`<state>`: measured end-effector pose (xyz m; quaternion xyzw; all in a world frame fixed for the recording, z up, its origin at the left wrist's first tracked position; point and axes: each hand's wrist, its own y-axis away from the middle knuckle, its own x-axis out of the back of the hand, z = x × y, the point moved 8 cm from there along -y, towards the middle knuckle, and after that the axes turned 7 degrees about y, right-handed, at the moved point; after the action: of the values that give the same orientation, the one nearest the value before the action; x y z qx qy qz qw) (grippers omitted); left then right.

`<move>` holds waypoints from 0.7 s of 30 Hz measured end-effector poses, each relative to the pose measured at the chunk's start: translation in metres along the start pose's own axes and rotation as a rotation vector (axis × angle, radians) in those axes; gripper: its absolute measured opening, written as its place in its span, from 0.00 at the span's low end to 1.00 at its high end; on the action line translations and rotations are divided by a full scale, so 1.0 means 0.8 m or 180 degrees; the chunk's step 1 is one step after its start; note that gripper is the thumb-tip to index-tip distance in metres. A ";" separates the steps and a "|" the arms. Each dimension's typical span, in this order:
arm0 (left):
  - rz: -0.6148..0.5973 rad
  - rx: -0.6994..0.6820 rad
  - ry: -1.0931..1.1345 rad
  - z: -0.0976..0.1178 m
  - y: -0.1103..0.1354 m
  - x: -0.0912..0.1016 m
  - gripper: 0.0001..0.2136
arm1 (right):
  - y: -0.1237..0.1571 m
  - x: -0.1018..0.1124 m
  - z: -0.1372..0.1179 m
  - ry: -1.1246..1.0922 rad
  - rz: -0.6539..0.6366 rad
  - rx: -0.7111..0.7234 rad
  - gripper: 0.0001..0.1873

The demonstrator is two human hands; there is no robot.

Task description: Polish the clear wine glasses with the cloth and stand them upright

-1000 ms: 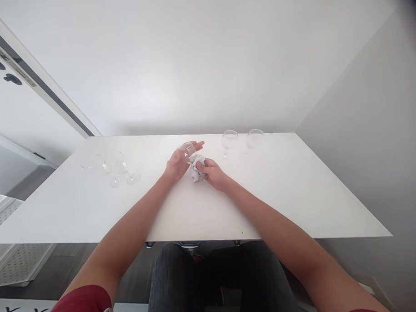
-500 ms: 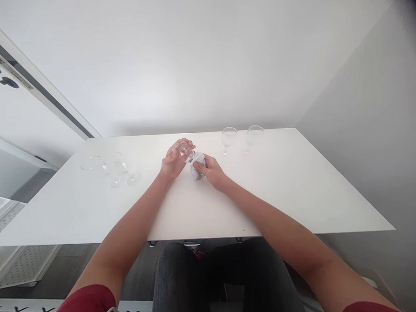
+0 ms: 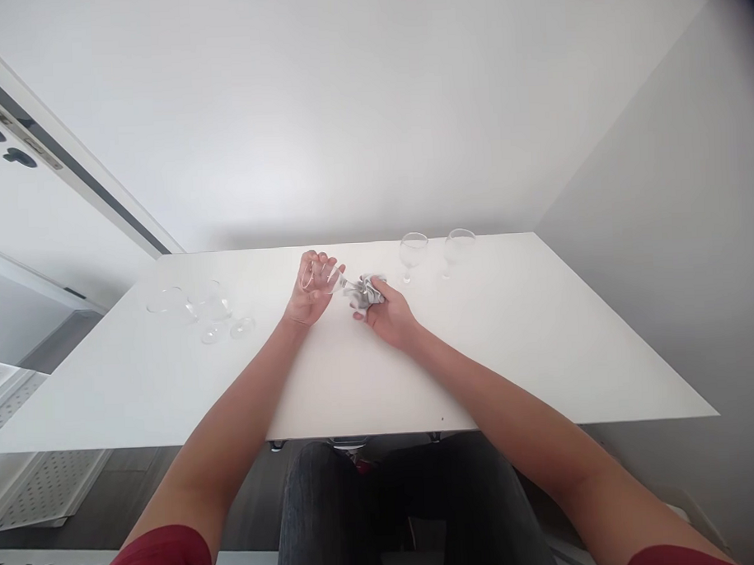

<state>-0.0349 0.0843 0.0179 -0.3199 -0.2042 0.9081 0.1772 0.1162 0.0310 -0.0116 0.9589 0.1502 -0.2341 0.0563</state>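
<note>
Near the middle of the table, my left hand (image 3: 311, 295) is wrapped round the bowl of a clear wine glass (image 3: 331, 277). The glass lies on its side in the air, its rim toward the left and its stem pointing right. A light grey cloth (image 3: 366, 292) is bunched in my right hand (image 3: 390, 312), at the stem and foot end of the glass. The cloth covers the foot, and some of my right fingers are hidden under it.
On the white table (image 3: 509, 352), a stemmed glass (image 3: 414, 250) and another glass (image 3: 460, 248) stand upright at the back right. Two more glasses lie on the left, one with its foot (image 3: 212, 333) toward me. A white wall (image 3: 371, 110) rises behind the table.
The glass has turned in my left hand, its bowl now more visible. My right hand has rotated and shifted slightly right, with the cloth reshaped round the foot end.
</note>
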 end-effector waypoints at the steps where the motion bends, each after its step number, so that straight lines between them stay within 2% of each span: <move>1: -0.0119 0.0050 -0.0016 -0.003 0.001 -0.003 0.34 | 0.000 0.002 -0.001 0.0014 0.0079 0.0048 0.19; 3: -0.0270 0.0072 -0.0015 -0.006 0.001 -0.007 0.34 | 0.003 0.015 -0.010 0.0413 0.0489 0.0377 0.19; 6: -0.0325 0.0009 0.0034 -0.006 0.000 -0.009 0.32 | 0.012 0.029 -0.030 0.1469 0.1088 0.1024 0.23; 8: -0.0399 0.0037 0.0000 -0.008 0.000 -0.011 0.31 | 0.014 0.035 -0.033 0.1881 0.1319 0.1146 0.24; 9: -0.0458 0.0078 -0.0039 -0.009 0.000 -0.013 0.31 | 0.012 0.039 -0.029 0.1906 0.1390 0.1057 0.23; 11: -0.0560 0.0141 -0.0096 -0.011 0.001 -0.016 0.32 | 0.004 0.044 -0.012 0.1713 0.1295 0.0626 0.22; 14: -0.0518 0.0093 -0.0124 -0.009 0.002 -0.012 0.33 | -0.007 0.039 0.014 0.1495 0.0839 0.0002 0.27; 16: -0.0495 0.0036 -0.0144 -0.008 0.001 -0.008 0.33 | -0.008 0.040 0.009 0.1766 0.0891 0.0113 0.27; 18: -0.0563 0.0017 -0.0139 -0.010 0.001 -0.008 0.33 | -0.004 0.043 -0.009 0.2097 0.1152 0.0530 0.22; 21: -0.0630 0.0013 -0.0097 -0.011 0.001 -0.010 0.32 | 0.000 0.044 -0.026 0.2059 0.1243 0.0965 0.15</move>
<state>-0.0232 0.0824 0.0151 -0.2840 -0.2355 0.8913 0.2636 0.1548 0.0437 -0.0095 0.9910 -0.0609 0.0751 -0.0925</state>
